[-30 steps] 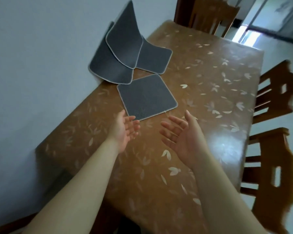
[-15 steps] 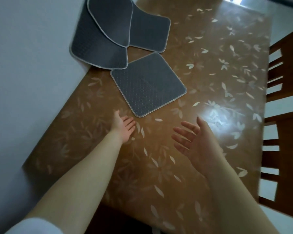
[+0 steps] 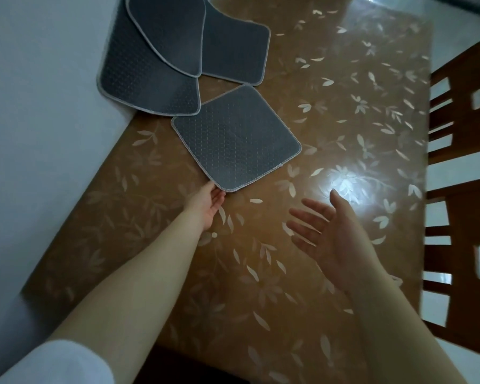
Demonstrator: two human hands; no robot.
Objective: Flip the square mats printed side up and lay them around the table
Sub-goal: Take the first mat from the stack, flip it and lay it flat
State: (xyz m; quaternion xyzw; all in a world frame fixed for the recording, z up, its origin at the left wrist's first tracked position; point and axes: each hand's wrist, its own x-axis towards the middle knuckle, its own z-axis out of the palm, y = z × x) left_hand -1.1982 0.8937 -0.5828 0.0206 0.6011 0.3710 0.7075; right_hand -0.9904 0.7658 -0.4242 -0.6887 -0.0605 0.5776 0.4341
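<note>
Nearest mat (image 3: 235,139) is lying flat on the counter (image 3: 344,112), grey backing up, set diamond-wise — one corner pointing at the left hand (image 3: 205,205), whose open fingers (image 3: 219,199) are touching it. Right hand (image 3: 333,234) is hovering open, apart. Three mats (image 3: 150,79) are leaning against the wall (image 3: 39,106) behind.

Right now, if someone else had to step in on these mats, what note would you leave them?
Left hand: open, fingertips at the near corner of the nearest mat, no grip yet.
Right hand: open, empty, above the table.
Mats: four, all grey backing up; the nearest lies flat, three others overlap by the wall, two curling up it.
Done: nothing flipped.
Left: flip each mat printed side up and lay them around the table.
</note>
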